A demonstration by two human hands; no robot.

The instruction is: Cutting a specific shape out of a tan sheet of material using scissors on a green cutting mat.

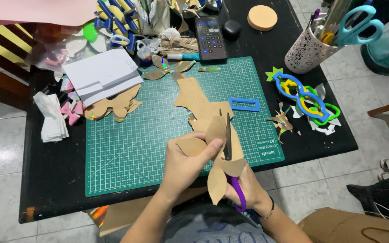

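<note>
My left hand (183, 162) pinches a tan cardboard piece (217, 173) with a curved, petal-like outline, held over the near edge of the green cutting mat (127, 148). My right hand (248, 189) grips purple-handled scissors (228, 148), whose blades point away from me and bite into the cardboard. Part of my right hand is hidden behind the cardboard. More tan cardboard offcuts (194, 101) lie on the mat beyond the blades.
A black table (50, 171) carries the mat. On it are a blue rectangular frame (244, 105), coloured shape templates (305, 96), a white pen holder with teal scissors (309, 49), a phone (210, 38), white paper (102, 74), tan cutouts (113, 105) and a folded white cloth (52, 117).
</note>
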